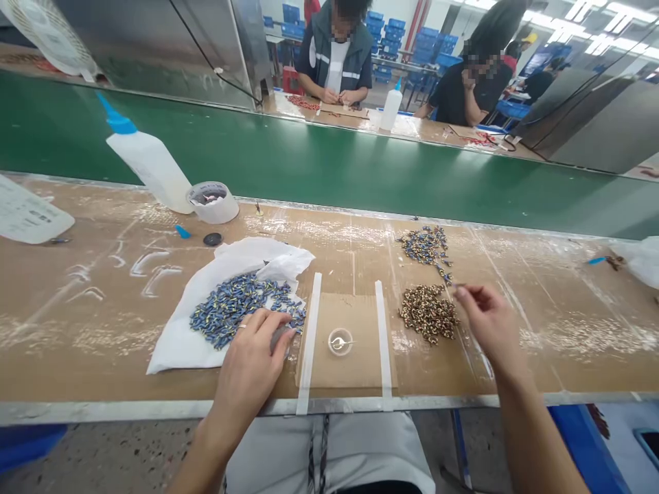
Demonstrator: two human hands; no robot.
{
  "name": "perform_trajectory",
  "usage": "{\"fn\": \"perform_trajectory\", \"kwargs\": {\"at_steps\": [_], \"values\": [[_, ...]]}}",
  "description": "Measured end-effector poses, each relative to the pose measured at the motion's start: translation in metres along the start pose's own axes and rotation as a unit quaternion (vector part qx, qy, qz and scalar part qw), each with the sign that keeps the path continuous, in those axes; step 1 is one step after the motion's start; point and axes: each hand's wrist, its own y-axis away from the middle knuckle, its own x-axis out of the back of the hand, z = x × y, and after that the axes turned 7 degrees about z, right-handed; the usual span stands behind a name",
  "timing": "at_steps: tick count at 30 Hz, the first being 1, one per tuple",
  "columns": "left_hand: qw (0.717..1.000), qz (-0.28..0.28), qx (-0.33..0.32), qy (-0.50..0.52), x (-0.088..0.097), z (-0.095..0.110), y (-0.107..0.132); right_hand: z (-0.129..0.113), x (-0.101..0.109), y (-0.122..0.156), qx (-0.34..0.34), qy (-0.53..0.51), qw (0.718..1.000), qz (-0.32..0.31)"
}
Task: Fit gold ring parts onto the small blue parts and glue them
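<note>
My left hand (255, 353) is at the right edge of a pile of small blue-and-yellow pieces (226, 309), which lies on a white sheet (178, 346). Its thumb and fingers curl around something greyish, mostly hidden. To the right of a heap of small gold-and-dark pieces (427, 315), my right hand (487, 319) is raised with thumb and forefinger pinched together. A thin dark bit shows at those fingertips, too small to name. Between the hands, a small clear cup (340, 342) with a shiny metal-looking piece in it stands on a cardboard pad (355, 374).
White tape strips (310, 343) flank the pad. Behind the gold heap lies a looser pile of blue-and-gold pieces (425, 245). A blue-tipped bottle (149, 165) and a tape roll (213, 204) stand back left. Across the green belt (309, 165), two people sit at another bench.
</note>
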Motion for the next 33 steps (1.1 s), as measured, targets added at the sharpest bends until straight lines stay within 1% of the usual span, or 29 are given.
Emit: {"fn": "perform_trajectory", "kwargs": {"at_steps": [2, 3, 4, 6, 8, 10, 12, 16, 19, 22, 29, 31, 33], "values": [[1.000, -0.007, -0.003, -0.024, -0.002, 0.001, 0.000, 0.018, -0.001, -0.046, 0.005, 0.017, 0.999, 0.029], [0.999, -0.009, -0.004, -0.030, -0.003, 0.002, 0.000, 0.025, -0.004, -0.064, 0.009, 0.021, 0.999, 0.035], [0.999, -0.010, -0.004, -0.033, -0.003, 0.002, 0.000, 0.032, -0.009, -0.078, 0.013, 0.021, 0.999, 0.037], [0.999, -0.013, -0.005, -0.031, -0.003, 0.001, -0.001, 0.042, -0.020, -0.096, 0.023, 0.019, 0.999, 0.025], [1.000, -0.015, -0.006, -0.015, -0.003, -0.002, -0.002, 0.051, -0.029, -0.103, 0.033, 0.021, 0.999, 0.012], [1.000, -0.014, -0.006, 0.009, -0.002, -0.005, -0.002, 0.058, -0.031, -0.101, 0.047, 0.029, 0.998, 0.001], [0.999, -0.010, -0.005, 0.030, -0.002, -0.007, -0.002, 0.063, -0.026, -0.096, 0.067, 0.043, 0.997, -0.013], [0.999, 0.010, -0.005, 0.045, 0.000, -0.008, -0.001, 0.066, -0.011, -0.083, 0.124, 0.094, 0.986, -0.066], [0.998, 0.026, -0.003, 0.057, 0.002, -0.008, -0.001, 0.066, -0.011, -0.080, 0.157, 0.137, 0.974, -0.087], [0.997, 0.030, 0.006, 0.067, 0.002, -0.009, 0.001, 0.068, -0.022, -0.088, 0.168, 0.175, 0.966, -0.093], [0.997, 0.017, 0.016, 0.078, 0.003, -0.009, 0.006, 0.071, -0.058, -0.129, 0.170, 0.221, 0.953, -0.120], [0.996, 0.013, 0.017, 0.086, 0.004, -0.008, 0.006, 0.070, -0.063, -0.138, 0.171, 0.218, 0.953, -0.121], [0.995, 0.005, 0.013, 0.097, 0.005, -0.008, 0.006, 0.069, -0.064, -0.143, 0.173, 0.208, 0.956, -0.114]]}}
